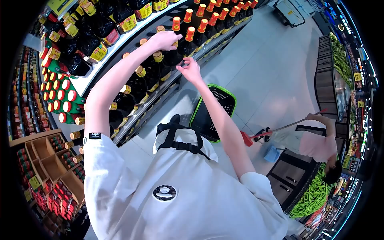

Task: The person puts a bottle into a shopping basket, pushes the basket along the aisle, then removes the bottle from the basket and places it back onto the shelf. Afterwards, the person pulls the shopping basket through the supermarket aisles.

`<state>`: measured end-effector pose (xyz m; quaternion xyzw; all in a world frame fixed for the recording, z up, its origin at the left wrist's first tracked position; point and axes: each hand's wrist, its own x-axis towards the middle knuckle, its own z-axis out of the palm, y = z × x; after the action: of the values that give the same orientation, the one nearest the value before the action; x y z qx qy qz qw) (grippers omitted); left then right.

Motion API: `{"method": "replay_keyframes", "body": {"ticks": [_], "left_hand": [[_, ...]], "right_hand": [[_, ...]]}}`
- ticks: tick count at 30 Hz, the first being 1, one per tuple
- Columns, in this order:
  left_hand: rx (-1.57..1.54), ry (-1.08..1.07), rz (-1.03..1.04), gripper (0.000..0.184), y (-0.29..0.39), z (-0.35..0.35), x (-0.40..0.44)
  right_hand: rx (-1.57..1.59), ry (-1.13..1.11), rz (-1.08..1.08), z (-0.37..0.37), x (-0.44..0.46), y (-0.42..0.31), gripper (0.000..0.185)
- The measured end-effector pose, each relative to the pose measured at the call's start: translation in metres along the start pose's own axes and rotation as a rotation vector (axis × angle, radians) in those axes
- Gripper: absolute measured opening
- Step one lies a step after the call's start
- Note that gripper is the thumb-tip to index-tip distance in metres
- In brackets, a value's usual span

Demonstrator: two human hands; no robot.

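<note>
My left hand [165,41] reaches over the shelf of dark bottles, its fingers curled around the top of a bottle whose cap they mostly hide. Close to that bottle's lower part is my right hand [189,70], with thumb and fingers apart and nothing between them. Just right of my left hand stands a dark bottle with an orange-red cap [189,35]. Dark bottles with yellow caps [158,57] line the shelf below my left forearm. On the floor beneath my right forearm lies a black basket with a green rim [193,116].
A white upper shelf edge [120,39] carries large dark bottles. Another person [319,145] at the right holds a long-handled red dustpan [246,139] near a stand of green vegetables [313,196]. Wooden compartments [44,148] stand at the lower left.
</note>
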<state>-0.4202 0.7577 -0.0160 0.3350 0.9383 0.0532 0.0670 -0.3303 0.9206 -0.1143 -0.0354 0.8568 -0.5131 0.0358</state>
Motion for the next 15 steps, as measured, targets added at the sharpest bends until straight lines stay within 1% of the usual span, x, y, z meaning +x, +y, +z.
{"method": "replay_keyframes", "body": {"ticks": [1, 2, 4, 7, 9, 11, 12, 15], "left_hand": [[0.002, 0.001, 0.038, 0.041, -0.001, -0.002, 0.001], [-0.003, -0.006, 0.011, 0.042, 0.000, -0.002, 0.001], [0.006, -0.014, 0.026, 0.043, 0.000, -0.003, 0.002], [0.021, 0.014, 0.062, 0.044, -0.004, 0.000, 0.004], [0.045, 0.059, 0.058, 0.043, -0.003, 0.002, 0.006], [0.034, 0.053, 0.050, 0.041, -0.003, 0.002, 0.006], [0.029, 0.059, 0.044, 0.041, -0.004, 0.003, 0.006], [0.014, 0.084, 0.042, 0.039, -0.003, 0.004, 0.006]], "right_hand": [[0.003, -0.002, 0.003, 0.004, 0.006, -0.002, 0.052], [-0.018, 0.011, -0.011, 0.008, 0.011, -0.004, 0.052], [-0.055, 0.060, -0.037, 0.015, 0.022, -0.005, 0.052], [-0.097, 0.063, -0.075, 0.018, 0.038, -0.009, 0.052], [-0.094, 0.024, -0.050, 0.018, 0.047, -0.015, 0.053], [-0.213, -0.002, -0.080, 0.016, 0.052, -0.020, 0.052], [-0.221, 0.094, -0.171, 0.018, 0.053, -0.022, 0.047], [-0.243, 0.082, -0.121, 0.019, 0.060, -0.027, 0.045]]}}
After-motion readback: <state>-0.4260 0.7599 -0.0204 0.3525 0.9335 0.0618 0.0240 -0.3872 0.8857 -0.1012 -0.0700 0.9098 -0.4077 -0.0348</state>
